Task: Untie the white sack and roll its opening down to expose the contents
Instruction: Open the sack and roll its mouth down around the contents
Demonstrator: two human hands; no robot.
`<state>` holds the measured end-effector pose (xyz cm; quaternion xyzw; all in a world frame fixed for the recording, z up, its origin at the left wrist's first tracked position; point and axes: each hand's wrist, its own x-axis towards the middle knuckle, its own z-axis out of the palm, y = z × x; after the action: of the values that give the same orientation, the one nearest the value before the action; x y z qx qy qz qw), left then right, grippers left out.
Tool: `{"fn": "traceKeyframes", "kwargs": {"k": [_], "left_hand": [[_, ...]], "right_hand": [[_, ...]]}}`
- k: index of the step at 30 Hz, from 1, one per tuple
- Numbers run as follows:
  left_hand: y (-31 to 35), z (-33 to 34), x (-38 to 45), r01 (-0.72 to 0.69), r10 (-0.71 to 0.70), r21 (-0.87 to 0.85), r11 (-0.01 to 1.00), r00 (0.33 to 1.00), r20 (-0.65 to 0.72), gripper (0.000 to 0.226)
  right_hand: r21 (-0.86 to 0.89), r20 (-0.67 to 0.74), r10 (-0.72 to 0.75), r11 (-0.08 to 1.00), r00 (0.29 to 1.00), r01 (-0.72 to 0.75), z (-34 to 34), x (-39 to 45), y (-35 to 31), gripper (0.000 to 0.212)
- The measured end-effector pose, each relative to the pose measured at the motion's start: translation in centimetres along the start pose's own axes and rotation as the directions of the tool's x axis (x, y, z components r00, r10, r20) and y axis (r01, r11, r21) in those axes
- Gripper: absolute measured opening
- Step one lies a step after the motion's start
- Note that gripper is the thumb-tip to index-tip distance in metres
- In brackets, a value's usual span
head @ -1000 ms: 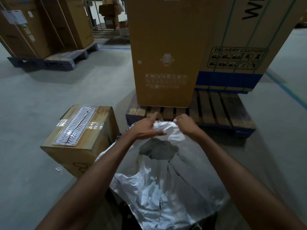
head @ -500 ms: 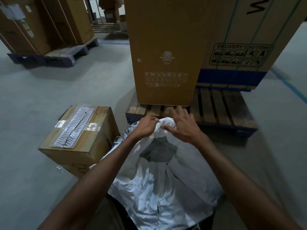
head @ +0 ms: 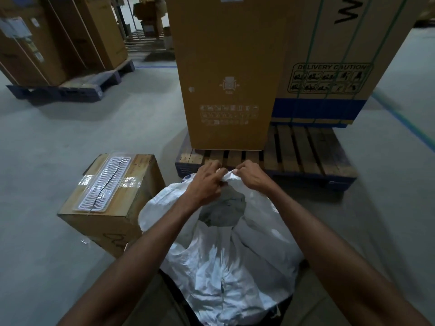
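A crumpled white sack stands on the floor right in front of me, with a grey patch on its upper face. Its bunched top points away from me toward the pallet. My left hand grips the bunched fabric from the left. My right hand pinches the same bunch from the right, fingers curled. The two hands almost touch. The tie itself is hidden under my fingers, and the contents cannot be seen.
A taped cardboard box sits on the floor just left of the sack. Straight ahead, a wooden pallet carries two tall cartons. More cartons on pallets stand at the far left. Grey concrete floor lies on both sides.
My right hand, spread open over the sack top half a second ago, has closed on the bunched fabric again. My left hand has kept its hold there.
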<state>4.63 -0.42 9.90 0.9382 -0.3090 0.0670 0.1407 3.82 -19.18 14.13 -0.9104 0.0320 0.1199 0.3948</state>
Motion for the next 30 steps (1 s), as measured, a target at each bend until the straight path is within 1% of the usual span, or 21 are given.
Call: {"fn": "traceKeyframes", "kwargs": {"k": [2,5,7,9,11,12,13,14,15,16,17,18,19,20,21,22,24,25,26,28,30], "left_hand": [[0.0,-0.4,0.5,0.075,-0.069,-0.16,0.984,0.997,0.038,0.022],[-1.2,-1.9,1.1,0.285,-0.23,-0.33,0.9,0.953,0.196,0.024],[-2.7,-2.5,1.2,0.382,-0.289,-0.352,0.855,0.913,0.289,0.031],[-4.1,-2.8,1.4,0.445,-0.309,-0.336,0.83,0.868,0.388,0.046],[-4.5,-3.0,1.8,0.503,-0.283,-0.343,0.793,0.803,0.524,0.049],[-4.4,-3.1,1.9,0.522,-0.27,-0.334,0.785,0.773,0.574,0.047],[-4.2,-2.9,2.1,0.51,-0.263,-0.298,0.807,0.762,0.591,0.046],[-3.9,-2.6,2.2,0.45,-0.267,-0.205,0.869,0.776,0.572,0.046],[-3.5,-2.3,2.1,0.358,-0.258,-0.101,0.928,0.814,0.52,0.051],[-2.8,-2.2,2.0,0.264,-0.212,-0.055,0.963,0.865,0.455,0.058],[-2.1,-1.9,1.9,0.185,-0.128,-0.104,0.977,0.905,0.405,0.062],[-1.5,-1.8,1.8,0.159,-0.061,-0.226,0.961,0.92,0.386,0.06],[-0.8,-1.8,1.7,0.177,-0.034,-0.367,0.913,0.931,0.364,0.053],[-0.2,-1.8,1.8,0.218,-0.057,-0.456,0.863,0.938,0.341,0.045],[0.1,-1.6,2.0,0.255,-0.106,-0.504,0.825,0.947,0.305,0.039],[0.2,-1.3,2.3,0.285,-0.168,-0.503,0.816,0.949,0.266,0.037],[0.0,-0.6,3.3,0.361,-0.286,-0.387,0.848,0.928,0.24,0.039],[-0.2,-0.4,3.9,0.4,-0.327,-0.338,0.852,0.911,0.253,0.04],[-0.3,-0.5,4.5,0.437,-0.35,-0.325,0.839,0.89,0.294,0.037],[-0.7,-0.8,5.5,0.501,-0.347,-0.322,0.803,0.833,0.43,0.029],[-1.3,-1.3,5.8,0.549,-0.323,-0.332,0.767,0.778,0.54,0.022]], "right_hand": [[-0.004,-0.014,-0.022,1.0,1.0,0.022,-0.4,0.0,0.2,0.036],[-0.14,-0.119,-0.173,0.978,0.978,0.156,-0.6,-1.3,1.0,0.038],[-0.252,-0.133,-0.227,0.949,0.965,0.189,0.3,-2.5,2.0,0.039],[-0.353,-0.126,-0.237,0.918,0.963,0.18,1.4,-3.2,2.4,0.025],[-0.298,-0.142,-0.168,0.947,0.975,0.12,2.1,-3.3,2.1,0.011],[-0.245,-0.152,-0.121,0.966,0.981,0.082,2.2,-3.1,2.0,0.012],[-0.19,-0.167,-0.084,0.98,0.982,0.052,2.1,-2.9,1.7,0.016],[-0.133,-0.178,-0.048,0.991,0.983,0.024,1.9,-2.7,1.5,0.02],[-0.063,-0.182,-0.014,0.998,0.983,0.002,1.7,-2.5,1.2,0.025],[0.02,-0.169,0.031,0.999,0.985,-0.028,1.3,-2.2,0.6,0.03],[0.101,-0.133,0.086,0.992,0.987,-0.072,0.8,-1.8,0.2,0.032],[0.151,-0.074,0.15,0.979,0.986,-0.138,0.2,-1.4,-0.1,0.031],[0.158,0.006,0.22,0.963,0.975,-0.218,-0.5,-0.9,-0.3,0.03],[0.14,0.085,0.276,0.948,0.957,-0.285,-1.2,-0.8,-0.4,0.03],[0.13,0.137,0.287,0.944,0.948,-0.305,-1.7,-0.7,-0.3,0.032],[0.145,0.161,0.251,0.951,0.955,-0.274,-1.8,-0.7,0.0,0.034],[0.166,0.077,0.104,0.979,0.992,-0.115,-1.2,-1.5,0.6,0.039],[0.091,0.009,0.049,0.995,0.999,-0.05,-0.7,-2.1,1.0,0.043],[-0.045,-0.061,0.012,0.999,0.998,-0.015,-0.1,-2.6,1.5,0.047],[-0.278,-0.149,-0.014,0.96,0.989,-0.028,1.1,-3.6,2.3,0.052],[-0.295,-0.169,0.017,0.953,0.985,-0.067,1.7,-4.4,2.6,0.044]]}}
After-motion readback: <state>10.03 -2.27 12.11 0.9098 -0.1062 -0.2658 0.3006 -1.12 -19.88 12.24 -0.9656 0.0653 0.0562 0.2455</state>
